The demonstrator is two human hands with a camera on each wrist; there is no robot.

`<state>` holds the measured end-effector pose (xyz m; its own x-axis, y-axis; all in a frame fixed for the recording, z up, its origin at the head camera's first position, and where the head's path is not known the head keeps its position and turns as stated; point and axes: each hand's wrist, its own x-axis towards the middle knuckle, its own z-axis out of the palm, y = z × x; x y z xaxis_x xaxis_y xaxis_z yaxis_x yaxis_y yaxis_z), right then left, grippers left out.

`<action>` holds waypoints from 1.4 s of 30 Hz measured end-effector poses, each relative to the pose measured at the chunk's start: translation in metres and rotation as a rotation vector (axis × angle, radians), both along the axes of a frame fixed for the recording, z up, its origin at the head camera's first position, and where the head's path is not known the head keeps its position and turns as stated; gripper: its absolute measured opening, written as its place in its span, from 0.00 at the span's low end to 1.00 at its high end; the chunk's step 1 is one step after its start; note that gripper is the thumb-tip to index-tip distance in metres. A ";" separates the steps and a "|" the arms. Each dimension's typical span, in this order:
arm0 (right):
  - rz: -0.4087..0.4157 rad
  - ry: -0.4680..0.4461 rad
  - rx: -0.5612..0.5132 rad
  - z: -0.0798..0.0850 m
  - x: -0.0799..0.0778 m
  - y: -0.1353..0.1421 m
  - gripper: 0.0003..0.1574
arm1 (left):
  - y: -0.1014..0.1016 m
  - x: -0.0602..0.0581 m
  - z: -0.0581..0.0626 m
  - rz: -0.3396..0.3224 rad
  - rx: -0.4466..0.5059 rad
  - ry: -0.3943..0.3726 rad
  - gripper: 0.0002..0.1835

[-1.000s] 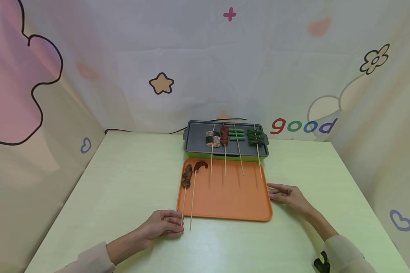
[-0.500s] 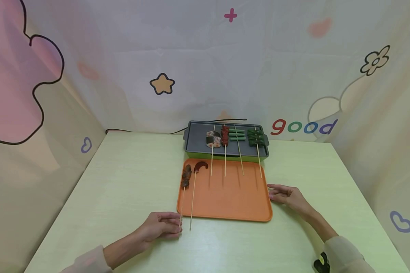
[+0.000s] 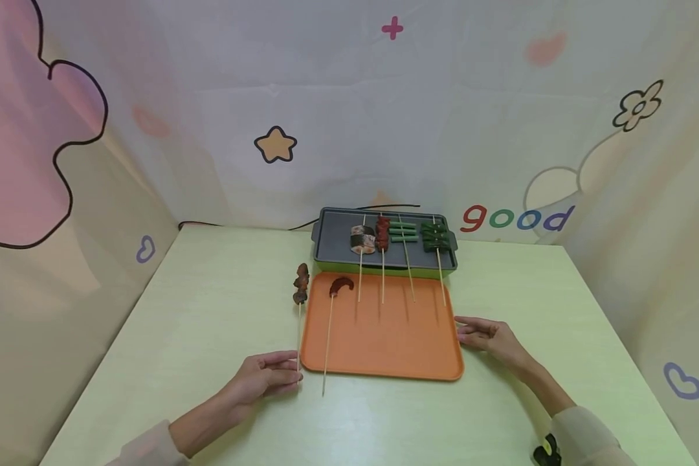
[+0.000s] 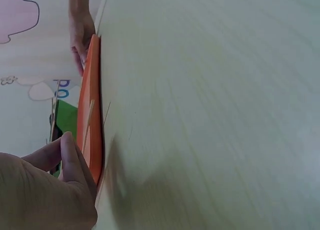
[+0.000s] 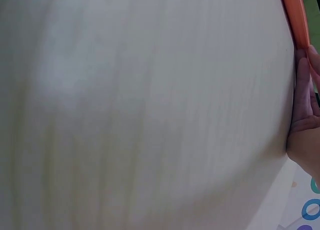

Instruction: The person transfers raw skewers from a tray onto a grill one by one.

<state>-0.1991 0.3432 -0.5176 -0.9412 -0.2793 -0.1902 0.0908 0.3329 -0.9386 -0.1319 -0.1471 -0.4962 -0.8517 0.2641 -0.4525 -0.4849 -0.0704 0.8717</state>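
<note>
Between thumb and fingers, my left hand (image 3: pixel 262 378) pinches the lower stick of a brown meat skewer (image 3: pixel 300 285). The skewer points away from me, just left of the orange tray (image 3: pixel 384 349). On the tray's left part lies a skewer with a dark red curled piece (image 3: pixel 340 285), its stick reaching past the front rim. My right hand (image 3: pixel 498 340) grips the tray's right edge; in the right wrist view its fingers (image 5: pixel 302 84) are at the orange rim. The left wrist view shows the left hand (image 4: pixel 55 185) close by the tray, with the meat end hidden.
Behind the tray stands a grey-topped green grill (image 3: pixel 332 239). Across it lie a pale skewer with a dark band (image 3: pixel 363 239), a red skewer (image 3: pixel 382 234), a green-stick skewer (image 3: pixel 404 232) and a dark green skewer (image 3: pixel 435 238), sticks overhanging the tray. A printed curtain (image 3: pixel 349 142) rises behind.
My left hand has moved left and slightly away from me, taking the brown meat skewer off the tray's left side to over the table beside it. The right hand stays at the tray's edge.
</note>
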 end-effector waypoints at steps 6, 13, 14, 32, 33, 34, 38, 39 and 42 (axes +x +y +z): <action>0.002 0.013 0.008 -0.001 -0.001 0.000 0.33 | -0.002 -0.013 -0.005 0.064 0.018 -0.005 0.32; -0.006 0.023 0.004 -0.002 0.000 -0.001 0.32 | -0.002 -0.031 -0.006 0.127 0.022 0.005 0.29; -0.007 0.019 0.001 -0.002 0.000 -0.001 0.32 | -0.002 -0.034 -0.005 0.123 0.022 0.010 0.29; -0.004 0.015 0.013 -0.003 0.000 -0.002 0.33 | 0.015 -0.071 0.007 0.067 0.070 0.056 0.32; -0.004 0.017 0.018 -0.003 0.000 -0.002 0.33 | 0.016 -0.073 0.008 0.064 0.074 0.058 0.32; -0.005 0.021 0.023 -0.003 0.000 -0.002 0.33 | 0.018 -0.076 0.009 0.056 0.078 0.062 0.32; -0.010 0.034 0.053 -0.004 -0.001 0.000 0.32 | 0.022 -0.089 0.014 0.007 0.076 0.079 0.32; -0.012 0.035 0.056 -0.004 -0.002 0.000 0.32 | 0.022 -0.092 0.015 0.000 0.072 0.079 0.32; -0.012 0.031 0.051 -0.004 -0.002 0.001 0.33 | 0.024 -0.103 0.018 -0.019 0.059 0.076 0.31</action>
<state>-0.2007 0.3441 -0.5219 -0.9499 -0.2589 -0.1750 0.0665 0.3799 -0.9227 -0.2348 -0.1233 -0.4783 -0.8777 0.3048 -0.3699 -0.4193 -0.1145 0.9006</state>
